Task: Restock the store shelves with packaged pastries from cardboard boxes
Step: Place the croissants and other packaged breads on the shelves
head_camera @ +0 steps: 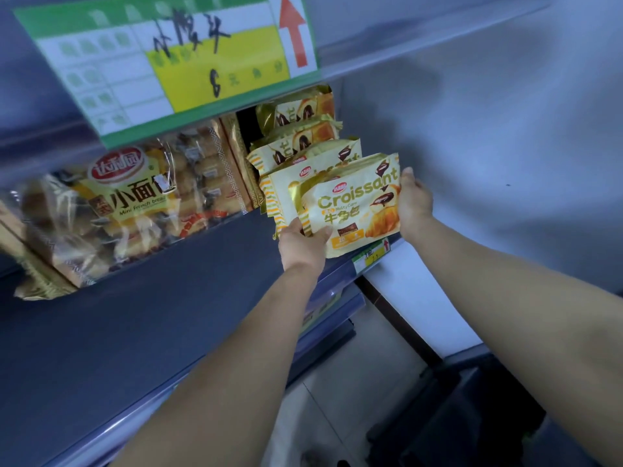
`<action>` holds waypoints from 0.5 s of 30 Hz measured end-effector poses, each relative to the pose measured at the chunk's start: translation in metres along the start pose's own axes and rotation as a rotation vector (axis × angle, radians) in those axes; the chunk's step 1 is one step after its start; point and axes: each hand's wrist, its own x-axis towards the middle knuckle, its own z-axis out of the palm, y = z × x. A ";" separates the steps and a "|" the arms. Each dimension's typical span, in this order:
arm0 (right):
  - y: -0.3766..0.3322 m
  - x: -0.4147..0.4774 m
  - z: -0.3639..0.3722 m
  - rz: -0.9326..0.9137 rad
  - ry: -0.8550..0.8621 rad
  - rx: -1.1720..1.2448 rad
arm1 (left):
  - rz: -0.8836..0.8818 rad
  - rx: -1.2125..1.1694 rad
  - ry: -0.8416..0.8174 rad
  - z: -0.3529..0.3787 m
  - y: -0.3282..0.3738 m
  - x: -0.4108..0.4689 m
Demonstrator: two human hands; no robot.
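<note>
Now L hand (303,246) & R hand (415,203) pinch glossy flat croissant pkt (350,214).

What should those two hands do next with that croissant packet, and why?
Probably ease the croissant packet back, stand it against the row of packets behind it, then let go. The left hand grips its lower corner and the right hand its right edge, and it seems to sit right at the front edge of the shelf.
</note>
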 end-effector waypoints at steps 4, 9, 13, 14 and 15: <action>0.006 -0.010 -0.006 0.007 0.084 -0.002 | 0.035 0.087 -0.091 -0.019 0.000 -0.011; 0.010 -0.038 -0.007 -0.017 0.163 -0.119 | 0.013 0.154 -0.203 -0.040 -0.001 -0.032; 0.010 -0.067 -0.012 -0.013 0.240 -0.150 | 0.024 0.161 -0.212 -0.058 0.003 -0.052; 0.009 -0.076 -0.012 -0.031 0.232 -0.138 | 0.024 0.155 -0.204 -0.066 0.004 -0.058; 0.007 -0.086 -0.011 -0.053 0.222 -0.125 | 0.026 0.147 -0.189 -0.076 0.004 -0.065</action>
